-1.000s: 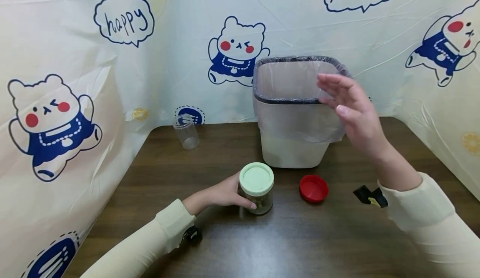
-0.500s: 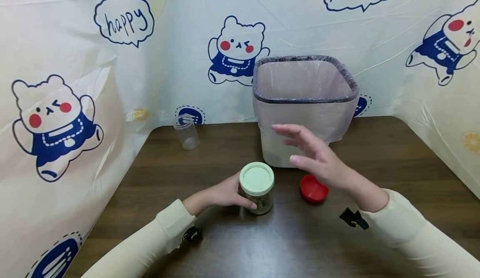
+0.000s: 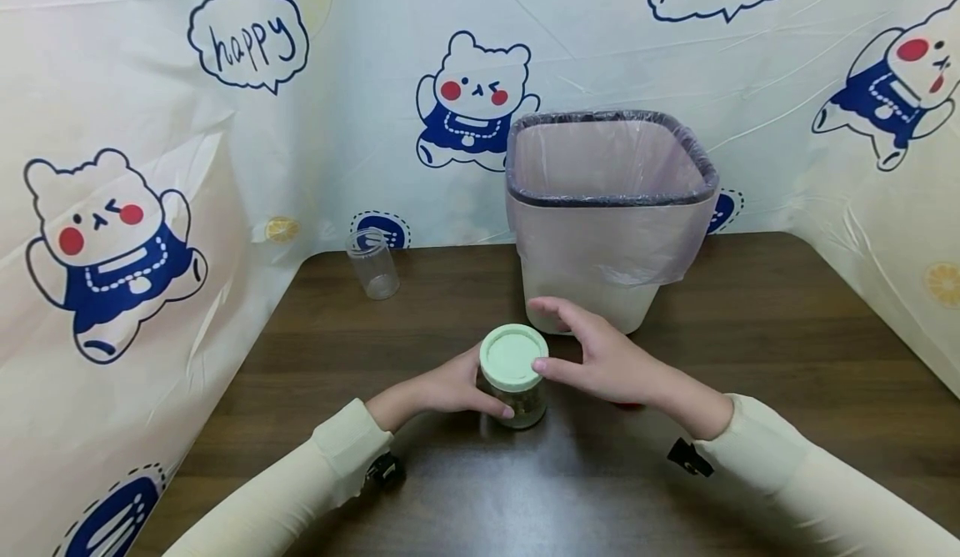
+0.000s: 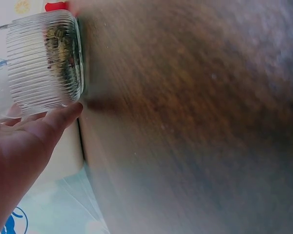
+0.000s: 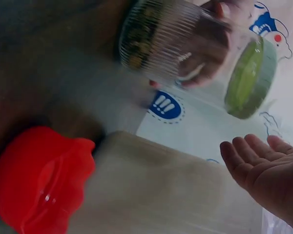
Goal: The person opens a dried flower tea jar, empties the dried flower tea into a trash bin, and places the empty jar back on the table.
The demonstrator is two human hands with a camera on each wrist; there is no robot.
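Observation:
A ribbed glass jar (image 3: 528,411) stands upright on the table with a layer of dark, mottled dried pieces at its bottom. A pale green lid (image 3: 513,357) covers its top. My left hand (image 3: 446,390) grips the jar's side, thumb in front and fingers behind. Beside the lid is my right hand (image 3: 607,365), fingers spread and slightly bent, thumb by the lid's edge in the head view. The right wrist view shows a gap between those fingers and the lid. A red wavy-edged cap or small dish (image 5: 19,180) lies below my right hand, mostly hidden in the head view.
A light bin (image 3: 607,240) with a translucent liner stands behind the jar, close to my right hand. Farther back on the left is a clear plastic cup (image 3: 375,269). A printed cloth (image 3: 330,123) hangs around the brown table (image 3: 450,490).
My right hand has come down and left, from in front of the bin's rim to beside the green lid, now covering most of the red piece. The left hand and jar have stayed put.

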